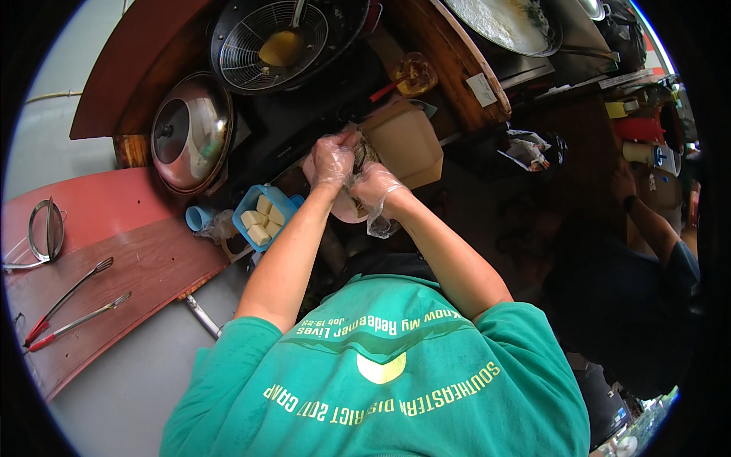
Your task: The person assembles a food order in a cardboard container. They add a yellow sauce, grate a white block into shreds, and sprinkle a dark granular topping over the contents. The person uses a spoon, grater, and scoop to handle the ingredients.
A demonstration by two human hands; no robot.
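Observation:
Both my hands wear thin clear plastic gloves and meet over a pink bowl [346,209]. My left hand [333,161] has its fingers curled in around a greyish-brown, speckled piece [366,154], whose kind I cannot make out. From the other side, my right hand [375,186] closes on the same piece, its fingertips partly hidden. Just beyond my right hand stands an open brown cardboard box [407,141]. Beside my left forearm is a blue plastic container [247,202] with several pale blocks [257,219] in it.
Ahead, a black wok [352,27] carries a wire strainer [234,57] and a ladle [282,48]. A domed metal lid [196,129] leans at left. Tongs [75,298] lie on the red board [145,251]. A jar [417,74] stands beyond the box. Another person [617,289] is at right.

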